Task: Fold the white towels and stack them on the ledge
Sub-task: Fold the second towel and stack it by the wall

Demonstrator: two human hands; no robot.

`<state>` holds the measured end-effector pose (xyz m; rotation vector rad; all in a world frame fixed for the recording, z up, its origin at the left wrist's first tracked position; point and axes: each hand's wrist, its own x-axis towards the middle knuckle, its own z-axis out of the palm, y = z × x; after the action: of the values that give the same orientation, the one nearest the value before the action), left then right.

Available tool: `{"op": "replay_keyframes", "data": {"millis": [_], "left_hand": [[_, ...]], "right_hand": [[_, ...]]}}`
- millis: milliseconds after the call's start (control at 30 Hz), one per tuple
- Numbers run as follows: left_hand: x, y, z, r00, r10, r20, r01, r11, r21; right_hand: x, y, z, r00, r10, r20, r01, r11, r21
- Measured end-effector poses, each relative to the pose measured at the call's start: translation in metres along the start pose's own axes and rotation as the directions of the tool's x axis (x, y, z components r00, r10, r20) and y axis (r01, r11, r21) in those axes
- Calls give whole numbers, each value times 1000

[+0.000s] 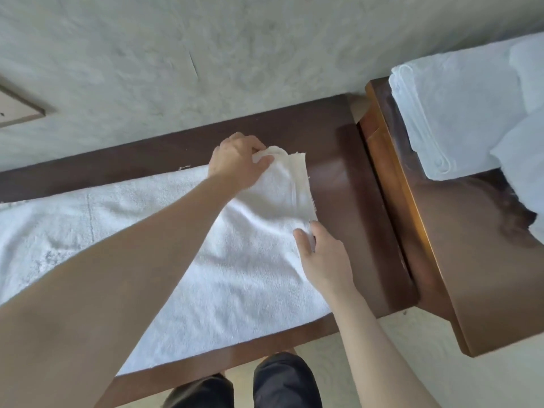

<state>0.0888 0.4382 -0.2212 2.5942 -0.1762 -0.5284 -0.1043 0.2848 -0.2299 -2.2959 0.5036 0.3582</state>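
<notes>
A white towel (182,260) lies spread over the dark wooden table (347,184), running off the left edge of view. My left hand (235,163) grips the towel's far right corner, which is lifted and bunched. My right hand (321,254) pinches the near part of the same right edge, thumb on top. On the raised wooden ledge (459,237) to the right sits a stack of folded white towels (453,113).
A pale textured wall runs behind the table. More loose white cloth (527,172) lies at the far right on the ledge. A framed panel (17,107) hangs on the wall at the left. My dark trousers (282,381) show below the table's front edge.
</notes>
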Motion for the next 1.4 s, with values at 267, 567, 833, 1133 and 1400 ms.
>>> {"op": "replay_keyframes", "data": {"millis": [267,567,833,1133,1400], "left_hand": [[5,15,-36,967,84,241,126,666,-735],[30,35,-18,923,-129,362,99,990,100],[30,43,-29,950,-123,288,-8,909,416],[22,30,-50,742,361,565,20,830,-557],[29,27,-41,807,330,490,320,453,-832]], "right_hand": [[-16,32,-14,990,-85,117,78,995,64],[-23,49,-24,977,-37,210,13,994,111],[-21,37,-37,939,-25,344,-82,952,294],[-7,14,-43,817,-12,577,-412,687,599],[-5,21,-40,820,30,572,-433,687,583]]}}
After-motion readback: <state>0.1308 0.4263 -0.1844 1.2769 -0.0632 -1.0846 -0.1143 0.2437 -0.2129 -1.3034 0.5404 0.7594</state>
